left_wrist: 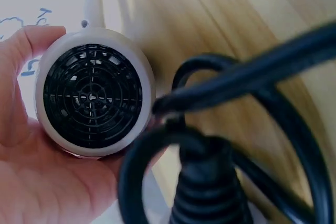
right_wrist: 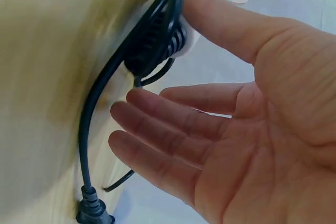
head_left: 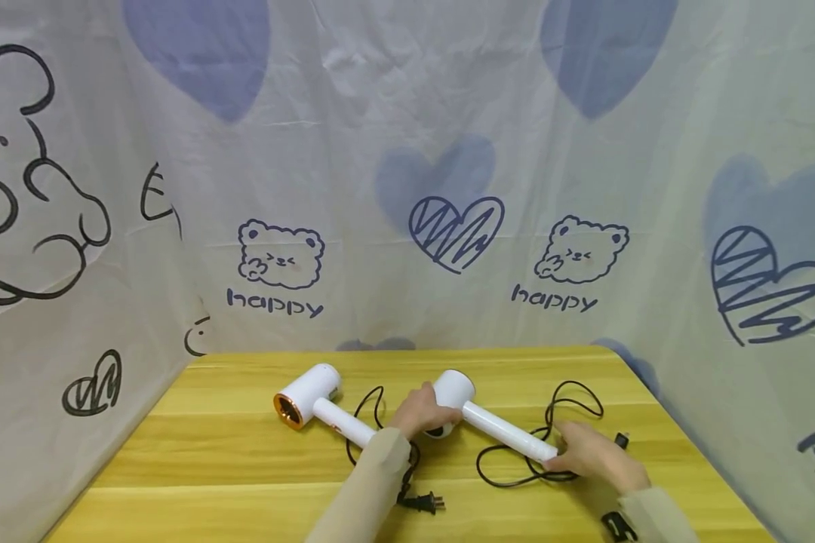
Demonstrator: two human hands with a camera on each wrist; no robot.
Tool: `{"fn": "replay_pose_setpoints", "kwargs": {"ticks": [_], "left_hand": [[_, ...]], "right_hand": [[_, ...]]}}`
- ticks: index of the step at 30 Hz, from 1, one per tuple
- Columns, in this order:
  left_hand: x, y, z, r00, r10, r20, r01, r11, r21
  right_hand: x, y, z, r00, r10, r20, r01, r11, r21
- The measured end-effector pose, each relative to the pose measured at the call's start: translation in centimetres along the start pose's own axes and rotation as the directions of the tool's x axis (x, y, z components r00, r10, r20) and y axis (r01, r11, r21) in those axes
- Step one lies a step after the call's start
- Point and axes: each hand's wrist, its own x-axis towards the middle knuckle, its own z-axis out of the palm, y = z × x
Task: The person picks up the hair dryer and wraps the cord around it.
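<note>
On the table lie two white hair dryers. My left hand (head_left: 421, 409) holds the barrel of the right-hand hair dryer (head_left: 505, 431), its thumb and fingers curved round it. In the left wrist view that barrel's round black grille (left_wrist: 92, 96) faces the camera. At the end of this dryer's handle is my right hand (head_left: 598, 455), with the thumb close by the black cord sleeve (right_wrist: 149, 48). The fingers (right_wrist: 173, 145) of that hand are extended below the cord. The left-hand hair dryer (head_left: 312, 392), with a copper-coloured nozzle rim, rests beside my left forearm, which covers its handle end.
A black two-pin plug (head_left: 424, 503) lies by my left sleeve. The right dryer's black cord (head_left: 502, 483) loops around its handle end. Another black plug end (head_left: 621, 440) shows beyond my right hand. A printed white curtain (head_left: 380, 249) surrounds the wooden table (head_left: 197, 452).
</note>
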Motion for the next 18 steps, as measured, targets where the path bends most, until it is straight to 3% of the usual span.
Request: {"fn": "replay_pose_setpoints", "kwargs": {"ticks": [6, 10, 14, 18], "left_hand": [[-0.8, -0.9, -1.3, 1.000, -0.007, -0.010, 0.007, 0.999, -0.036], [-1.0, -1.5, -1.8, 1.000, -0.010, -0.026, 0.008, 0.997, -0.079], [-1.0, -2.2, -2.1, 0.996, 0.009, -0.094, -0.021, 0.992, -0.122], [-1.0, -2.6, -2.7, 0.982, 0.023, -0.188, -0.058, 0.981, -0.185]], "right_hand": [[0.2, 0.2, 0.4, 1.000, 0.000, -0.004, 0.001, 0.999, 0.038], [0.5, 0.0, 0.9, 0.998, -0.047, -0.039, 0.049, 0.997, 0.054], [0.9, -0.6, 1.2, 0.994, -0.078, -0.079, 0.086, 0.991, 0.103], [1.3, -1.5, 1.1, 0.987, -0.104, -0.120, 0.122, 0.982, 0.147]]}}
